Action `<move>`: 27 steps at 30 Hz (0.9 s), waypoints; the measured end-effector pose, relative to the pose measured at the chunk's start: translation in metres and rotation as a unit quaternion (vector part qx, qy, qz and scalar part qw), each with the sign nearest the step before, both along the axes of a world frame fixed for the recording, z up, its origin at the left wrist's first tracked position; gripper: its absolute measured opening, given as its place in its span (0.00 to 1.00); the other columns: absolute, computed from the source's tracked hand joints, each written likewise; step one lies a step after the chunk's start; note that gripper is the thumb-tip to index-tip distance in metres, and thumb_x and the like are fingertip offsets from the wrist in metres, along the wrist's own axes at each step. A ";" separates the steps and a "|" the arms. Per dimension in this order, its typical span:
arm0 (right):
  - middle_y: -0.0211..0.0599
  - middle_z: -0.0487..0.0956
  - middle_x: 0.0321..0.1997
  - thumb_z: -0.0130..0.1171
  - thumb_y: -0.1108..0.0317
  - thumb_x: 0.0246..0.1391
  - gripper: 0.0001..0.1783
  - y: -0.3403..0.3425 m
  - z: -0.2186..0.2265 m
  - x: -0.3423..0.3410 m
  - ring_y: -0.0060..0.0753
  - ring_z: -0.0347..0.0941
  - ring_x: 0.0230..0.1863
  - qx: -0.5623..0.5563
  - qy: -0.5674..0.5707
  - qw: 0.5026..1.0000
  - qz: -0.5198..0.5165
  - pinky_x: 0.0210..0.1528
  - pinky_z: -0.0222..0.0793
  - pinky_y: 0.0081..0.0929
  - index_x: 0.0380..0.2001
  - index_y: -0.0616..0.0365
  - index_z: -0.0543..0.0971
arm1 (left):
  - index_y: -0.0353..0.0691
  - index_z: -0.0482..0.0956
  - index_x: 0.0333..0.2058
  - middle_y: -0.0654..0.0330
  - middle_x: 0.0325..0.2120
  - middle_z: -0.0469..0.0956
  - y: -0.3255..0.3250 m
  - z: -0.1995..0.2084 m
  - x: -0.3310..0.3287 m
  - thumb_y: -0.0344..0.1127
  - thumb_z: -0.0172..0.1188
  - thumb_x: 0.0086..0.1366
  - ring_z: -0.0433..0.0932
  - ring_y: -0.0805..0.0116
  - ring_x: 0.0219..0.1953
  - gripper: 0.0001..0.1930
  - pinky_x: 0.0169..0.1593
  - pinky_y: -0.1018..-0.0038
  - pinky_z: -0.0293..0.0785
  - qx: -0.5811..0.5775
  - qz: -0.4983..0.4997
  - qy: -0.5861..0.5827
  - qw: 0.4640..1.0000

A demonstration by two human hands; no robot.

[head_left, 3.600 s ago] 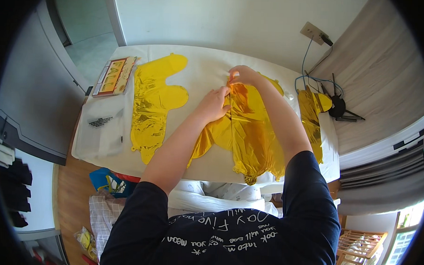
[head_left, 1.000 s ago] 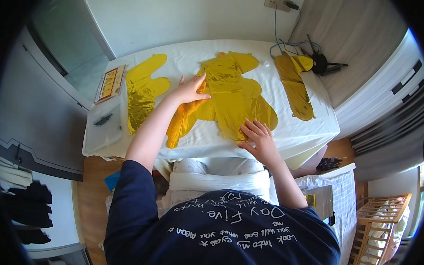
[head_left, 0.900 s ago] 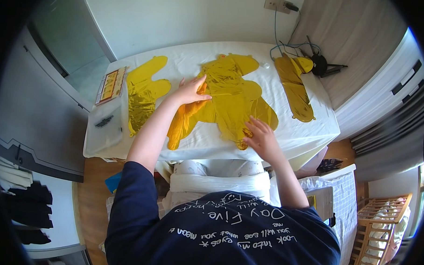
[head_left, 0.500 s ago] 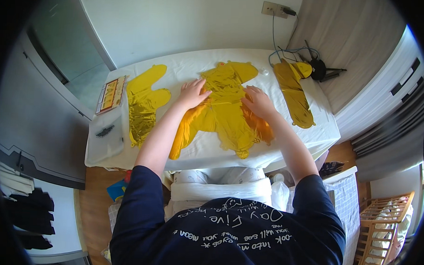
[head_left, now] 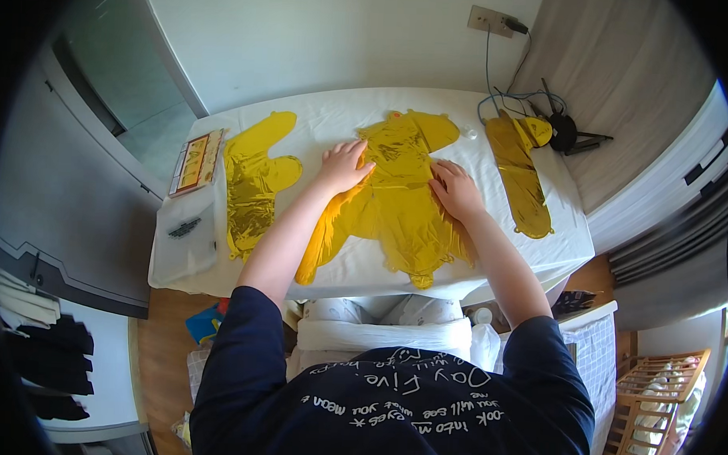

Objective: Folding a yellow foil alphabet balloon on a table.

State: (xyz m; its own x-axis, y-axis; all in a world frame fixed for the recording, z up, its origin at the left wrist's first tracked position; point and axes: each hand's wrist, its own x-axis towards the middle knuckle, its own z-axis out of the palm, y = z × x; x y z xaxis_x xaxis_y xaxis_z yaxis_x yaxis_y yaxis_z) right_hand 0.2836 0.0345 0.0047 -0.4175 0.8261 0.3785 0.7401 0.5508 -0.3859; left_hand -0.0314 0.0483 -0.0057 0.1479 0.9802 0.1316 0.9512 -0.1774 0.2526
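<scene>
A flat gold foil balloon [head_left: 385, 200] lies in the middle of the white-covered table, wrinkled and shiny, with rounded lobes and small tabs at its ends. My left hand [head_left: 344, 167] rests on its left edge, fingers stretched out over the foil. On the opposite edge lies my right hand [head_left: 459, 191], its fingers also extended and pressing lightly on the foil. Beside my left forearm is another flat gold foil balloon [head_left: 257, 184]. A third gold foil balloon [head_left: 520, 178], long and narrow with a folded top, lies at the right.
A flat printed package [head_left: 196, 162] and a clear plastic bag [head_left: 185, 249] with a dark item lie at the table's left. A black router [head_left: 563, 132] with cables stands at the back right. A small white object [head_left: 468, 132] sits near the far edge of the white tablecloth [head_left: 355, 263].
The whole view has shifted slightly, so everything appears a little further right and lower. Less orange-tinted foil shows by my right hand. Both hands stay on the balloon's sides.
</scene>
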 end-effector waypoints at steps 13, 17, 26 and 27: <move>0.42 0.70 0.72 0.59 0.48 0.64 0.28 0.002 0.001 0.001 0.49 0.61 0.74 -0.021 -0.037 0.999 -0.021 0.75 0.56 0.42 0.62 0.51 0.78 | 0.47 0.66 0.70 0.63 0.72 0.64 -0.007 -0.001 0.007 0.65 0.52 0.70 0.58 0.63 0.73 0.38 0.72 0.58 0.50 0.052 0.002 -0.025 0.998; 0.43 0.71 0.71 0.59 0.52 0.64 0.26 0.008 0.012 -0.007 0.49 0.61 0.74 -0.003 -0.013 0.999 -0.032 0.75 0.57 0.44 0.61 0.51 0.78 | 0.46 0.67 0.70 0.63 0.72 0.64 -0.008 -0.003 0.004 0.65 0.53 0.70 0.58 0.62 0.73 0.38 0.72 0.58 0.50 0.061 0.008 -0.013 0.998; 0.48 0.77 0.64 0.55 0.64 0.65 0.25 0.106 0.031 -0.095 0.51 0.70 0.66 -0.037 -0.051 0.988 0.143 0.68 0.66 0.45 0.64 0.51 0.75 | 0.45 0.69 0.68 0.59 0.70 0.67 -0.007 -0.006 0.010 0.65 0.53 0.69 0.60 0.57 0.72 0.38 0.71 0.54 0.53 0.075 -0.002 -0.002 0.997; 0.49 0.77 0.64 0.54 0.65 0.65 0.25 0.111 0.034 -0.116 0.52 0.72 0.65 -0.074 -0.056 0.987 0.132 0.66 0.68 0.44 0.65 0.51 0.74 | 0.45 0.68 0.69 0.59 0.70 0.67 -0.011 -0.005 0.004 0.66 0.53 0.69 0.60 0.56 0.72 0.39 0.71 0.54 0.53 0.072 0.001 0.005 0.997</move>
